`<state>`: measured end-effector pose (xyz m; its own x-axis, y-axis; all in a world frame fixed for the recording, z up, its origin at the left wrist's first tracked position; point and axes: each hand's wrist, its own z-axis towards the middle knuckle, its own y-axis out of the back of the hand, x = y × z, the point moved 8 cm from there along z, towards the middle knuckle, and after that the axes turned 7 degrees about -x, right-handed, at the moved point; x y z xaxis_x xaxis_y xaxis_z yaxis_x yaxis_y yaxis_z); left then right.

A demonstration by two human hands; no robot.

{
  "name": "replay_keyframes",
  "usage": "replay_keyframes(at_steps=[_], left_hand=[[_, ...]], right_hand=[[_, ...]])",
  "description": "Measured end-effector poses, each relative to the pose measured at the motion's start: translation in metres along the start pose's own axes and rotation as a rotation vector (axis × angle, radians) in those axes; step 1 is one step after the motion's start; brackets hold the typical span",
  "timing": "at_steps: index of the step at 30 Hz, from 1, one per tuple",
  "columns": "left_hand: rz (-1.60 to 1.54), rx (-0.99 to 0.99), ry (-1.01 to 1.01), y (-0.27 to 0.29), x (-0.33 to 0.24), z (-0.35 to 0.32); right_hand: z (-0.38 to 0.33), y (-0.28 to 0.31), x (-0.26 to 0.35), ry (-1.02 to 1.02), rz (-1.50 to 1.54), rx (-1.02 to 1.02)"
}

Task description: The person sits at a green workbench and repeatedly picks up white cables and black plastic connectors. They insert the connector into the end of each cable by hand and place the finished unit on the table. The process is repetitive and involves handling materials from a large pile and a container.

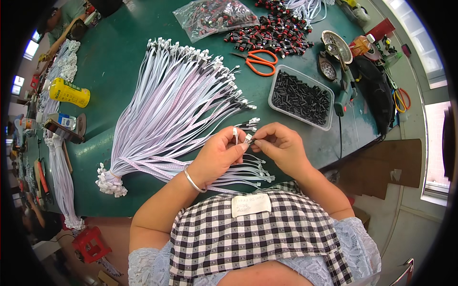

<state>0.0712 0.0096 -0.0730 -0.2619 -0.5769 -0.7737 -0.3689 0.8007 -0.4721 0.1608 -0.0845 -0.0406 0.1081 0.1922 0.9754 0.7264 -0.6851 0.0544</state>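
My left hand, with a bangle on its wrist, pinches a flat cable's white connector between thumb and fingers. Right beside it, the fingertips of my right hand are closed on a small black sleeve against the connector's end. Their grip partly hides the sleeve. A large fanned bundle of white and pinkish flat cables lies to the left, tied at its near-left end. Many of its far ends carry black sleeves and white connectors. Several loose cable ends spread under my left wrist.
A clear plastic box of short black tubes stands right of the bundle. Orange-handled scissors, a pile of black-and-red parts and a plastic bag lie beyond. A green glue gun is at right, a yellow bottle at left.
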Motion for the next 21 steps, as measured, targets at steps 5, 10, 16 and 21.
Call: replay_keyframes(at_steps=[5,10,16,21], left_hand=[[0.007,-0.002,-0.007,0.0,0.0,0.0],[0.104,-0.02,-0.049,0.003,-0.005,-0.001],[0.254,0.064,-0.068,0.003,-0.013,-0.004],[0.162,-0.012,-0.041,0.007,-0.016,-0.004]], right_hand=[[0.0,-0.001,0.001,0.011,-0.006,-0.001],[0.001,-0.001,0.005,0.067,-0.135,0.023],[0.0,-0.002,-0.01,-0.117,0.039,0.091],[0.0,-0.011,-0.008,-0.11,0.126,0.096]])
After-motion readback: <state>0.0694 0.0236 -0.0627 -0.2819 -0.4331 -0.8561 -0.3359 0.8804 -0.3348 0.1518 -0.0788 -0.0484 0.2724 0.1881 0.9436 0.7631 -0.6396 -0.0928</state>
